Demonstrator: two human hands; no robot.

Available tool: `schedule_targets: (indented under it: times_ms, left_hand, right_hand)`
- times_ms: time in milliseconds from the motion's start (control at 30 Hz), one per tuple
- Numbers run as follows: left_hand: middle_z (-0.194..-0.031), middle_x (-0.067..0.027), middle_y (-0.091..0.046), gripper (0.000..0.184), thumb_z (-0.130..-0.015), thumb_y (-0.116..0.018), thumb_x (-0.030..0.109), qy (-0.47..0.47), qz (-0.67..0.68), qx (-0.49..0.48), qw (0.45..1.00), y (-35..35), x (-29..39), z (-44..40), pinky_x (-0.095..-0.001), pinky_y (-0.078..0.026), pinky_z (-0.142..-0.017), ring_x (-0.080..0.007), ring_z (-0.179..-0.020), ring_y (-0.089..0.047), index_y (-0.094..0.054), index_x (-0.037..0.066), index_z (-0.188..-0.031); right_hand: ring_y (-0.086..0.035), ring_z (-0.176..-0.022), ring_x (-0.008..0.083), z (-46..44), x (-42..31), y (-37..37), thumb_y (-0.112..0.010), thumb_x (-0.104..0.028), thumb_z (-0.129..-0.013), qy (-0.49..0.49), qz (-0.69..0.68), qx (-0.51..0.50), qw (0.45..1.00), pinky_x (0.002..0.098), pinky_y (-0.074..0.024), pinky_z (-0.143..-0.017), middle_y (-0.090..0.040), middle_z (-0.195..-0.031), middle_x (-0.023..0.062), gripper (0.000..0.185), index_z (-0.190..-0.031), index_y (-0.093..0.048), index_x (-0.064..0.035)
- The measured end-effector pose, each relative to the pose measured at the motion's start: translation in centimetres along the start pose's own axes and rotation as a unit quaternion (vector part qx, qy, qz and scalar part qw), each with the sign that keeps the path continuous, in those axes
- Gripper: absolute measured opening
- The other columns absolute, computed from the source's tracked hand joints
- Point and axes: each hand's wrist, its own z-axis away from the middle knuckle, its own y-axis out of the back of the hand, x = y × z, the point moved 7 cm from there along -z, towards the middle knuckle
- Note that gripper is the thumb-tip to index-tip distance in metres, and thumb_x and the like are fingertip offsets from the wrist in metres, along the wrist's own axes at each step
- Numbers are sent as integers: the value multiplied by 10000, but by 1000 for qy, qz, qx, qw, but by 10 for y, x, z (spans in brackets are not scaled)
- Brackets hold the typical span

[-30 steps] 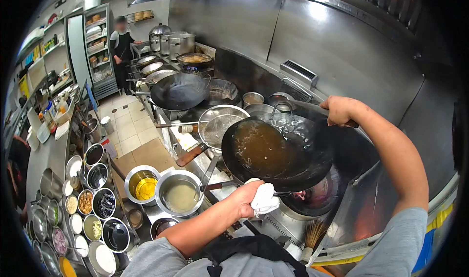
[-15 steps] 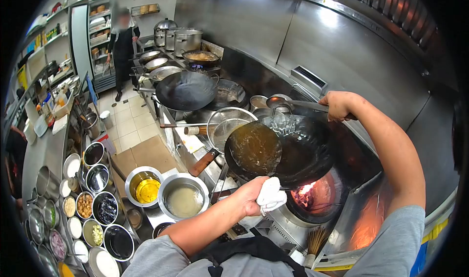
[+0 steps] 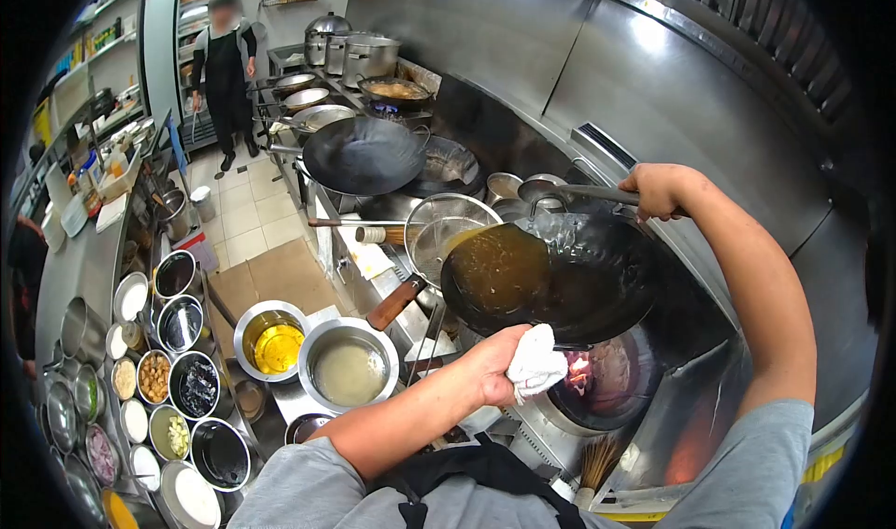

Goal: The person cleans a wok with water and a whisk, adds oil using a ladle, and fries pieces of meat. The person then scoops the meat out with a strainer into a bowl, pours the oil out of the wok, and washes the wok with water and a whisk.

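Observation:
My left hand is closed on a folded white cloth at the near edge of a black wok, gripping the wok through it. The wok is lifted and tilted to the left above a lit burner. Brownish, bubbly liquid pools toward its left side. In my closed right hand is the handle of a ladle, its bowl hanging over the wok's far rim. A round wire strainer sits against the wok's left edge, partly overlapped by it.
Left of the wok stand a pot of yellow oil and a pot of cloudy liquid. Several ingredient tins line the counter. Another wok rests farther along the stove. A person in a black apron stands in the aisle.
The view has shifted slightly, and the wok appears a little farther right. Flame under it looks smaller. The person in the aisle now stands more squarely toward me. Both hands keep their hold.

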Motion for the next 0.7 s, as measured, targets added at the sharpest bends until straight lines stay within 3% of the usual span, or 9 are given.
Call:
schedule_targets:
  times_ms: [300, 400, 500, 567, 700]
  left_hand:
    - [-864, -144, -653, 266, -931, -412, 244, 1, 23, -59, 998, -15, 5, -5, -421, -589, -668, -268, -750, -672, -598, 54, -925]
    - [-852, -119, -645, 271, -900, -492, 328, -11, 22, -11, 1000, -17, 5, -5, -424, -552, -629, -269, -738, -649, -608, 83, -881]
    - [-851, -112, -644, 265, -893, -501, 328, -26, 16, 7, 1000, -21, 7, -3, -424, -551, -638, -261, -743, -647, -611, 87, -878]
    - [-850, -109, -644, 265, -879, -519, 330, -24, 34, -12, 999, -17, 11, -7, -418, -542, -638, -262, -746, -644, -615, 83, -885]
    - [-881, -133, -650, 302, -855, -545, 337, -8, 72, -59, 996, -8, 15, -12, -425, -520, -645, -287, -764, -640, -625, 58, -939]
  right_hand:
    - [-645, -680, 266, -17, -9, 14, -694, -122, -759, -2, 101, -14, 995, 413, -494, -609, -661, -748, 139, 395, -1147, -620, -118]
    - [-647, -698, 258, -17, -13, 19, -678, -203, -795, 1, 99, 2, 995, 416, -497, -640, -664, -747, 133, 346, -1129, -631, -127]
    - [-651, -728, 247, -25, -13, 19, -650, -247, -823, -3, 79, 15, 997, 412, -499, -666, -671, -781, 127, 319, -1121, -638, -133]
    - [-647, -734, 248, -29, -18, 22, -656, -243, -819, 12, 87, 51, 995, 406, -502, -683, -674, -819, 121, 301, -1101, -652, -135]
    - [-657, -799, 266, -31, -29, 22, -659, -222, -814, 1, 128, 30, 991, 399, -512, -718, -683, -908, 105, 305, -1107, -654, -139]
